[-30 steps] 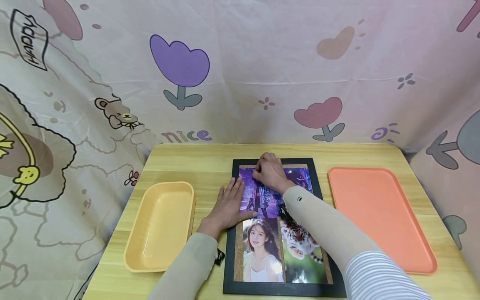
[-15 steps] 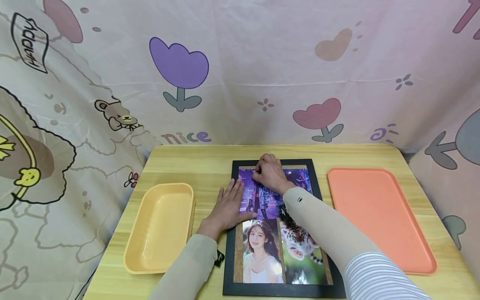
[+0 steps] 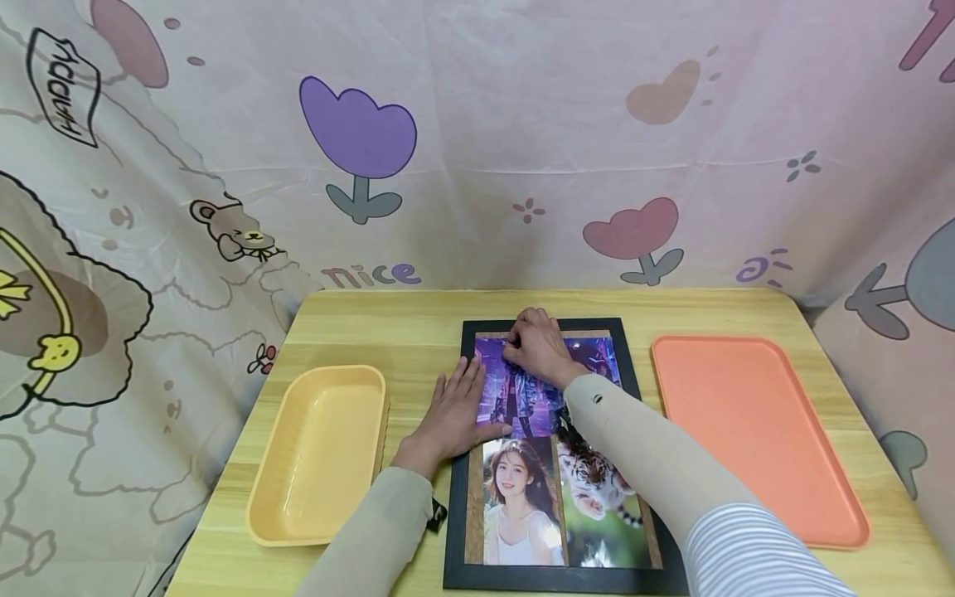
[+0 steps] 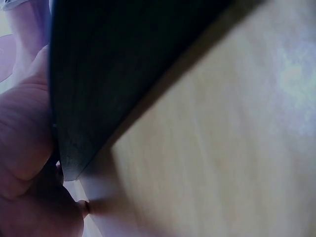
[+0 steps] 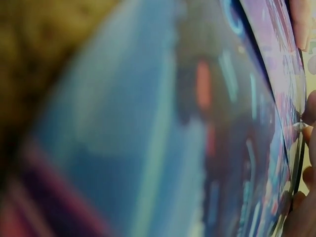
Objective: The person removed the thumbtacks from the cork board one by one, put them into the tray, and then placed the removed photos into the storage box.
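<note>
A cork board with a black frame [image 3: 457, 531] lies on the table, bearing several photos. Purple neon pictures [image 3: 496, 398] cover its upper part; below are a portrait photo [image 3: 522, 531] and a white tiger photo [image 3: 597, 531]. My left hand [image 3: 448, 414] lies with straight fingers across the frame's left side, fingertips and thumb on the purple picture. Near the board's top, my right hand [image 3: 540, 344] has curled fingers over the purple pictures. In the right wrist view, fingertips pinch a small clear pin [image 5: 299, 127] against the picture; its shape is mostly hidden.
On the left stands a yellow tray [image 3: 261, 497] with raised walls. A flat orange tray [image 3: 746, 431] lies to the right of the board. A printed curtain [image 3: 477, 124] hangs behind the wooden table [image 3: 418, 319].
Both hands keep their places on the board, and the photos stay where they were. Only the head view has shifted very slightly.
</note>
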### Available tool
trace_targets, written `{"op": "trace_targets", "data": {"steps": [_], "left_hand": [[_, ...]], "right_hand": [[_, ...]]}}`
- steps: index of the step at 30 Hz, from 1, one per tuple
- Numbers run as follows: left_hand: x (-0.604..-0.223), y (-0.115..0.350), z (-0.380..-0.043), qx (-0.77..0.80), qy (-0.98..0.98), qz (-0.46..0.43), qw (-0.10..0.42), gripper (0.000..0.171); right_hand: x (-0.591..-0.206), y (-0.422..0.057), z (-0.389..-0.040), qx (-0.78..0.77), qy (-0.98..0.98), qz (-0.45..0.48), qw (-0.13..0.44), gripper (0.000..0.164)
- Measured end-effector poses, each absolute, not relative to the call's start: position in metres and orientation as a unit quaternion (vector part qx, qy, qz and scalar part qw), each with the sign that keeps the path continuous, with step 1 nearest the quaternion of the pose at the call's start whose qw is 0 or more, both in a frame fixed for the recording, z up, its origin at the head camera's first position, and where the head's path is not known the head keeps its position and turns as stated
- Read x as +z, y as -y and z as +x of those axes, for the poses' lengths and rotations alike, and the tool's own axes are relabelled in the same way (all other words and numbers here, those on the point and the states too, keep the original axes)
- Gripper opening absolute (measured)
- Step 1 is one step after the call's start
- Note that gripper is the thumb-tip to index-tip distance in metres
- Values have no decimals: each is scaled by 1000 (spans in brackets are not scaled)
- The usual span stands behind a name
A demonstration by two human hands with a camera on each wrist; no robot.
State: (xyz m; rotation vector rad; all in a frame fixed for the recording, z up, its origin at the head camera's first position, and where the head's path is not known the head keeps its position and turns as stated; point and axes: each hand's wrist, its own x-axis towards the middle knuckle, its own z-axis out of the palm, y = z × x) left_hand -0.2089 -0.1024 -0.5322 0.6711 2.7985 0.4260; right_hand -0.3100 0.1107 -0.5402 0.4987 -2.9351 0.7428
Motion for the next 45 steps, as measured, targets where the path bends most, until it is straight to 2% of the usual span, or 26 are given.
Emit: {"op": "trace_targets", "data": {"steps": [13, 30, 45], "left_hand": [[-534, 103, -209, 152, -955, 229, 114, 116], [-538, 105, -210, 153, -955, 225, 119, 117], [-533, 103, -209, 171, -953, 222, 119, 116]], "right_hand": [[-538, -112, -307, 242, 954, 172, 41, 14], [-524, -128, -296, 216, 930, 285, 81, 9], [-503, -196, -257, 207, 908, 332, 148, 6]]}}
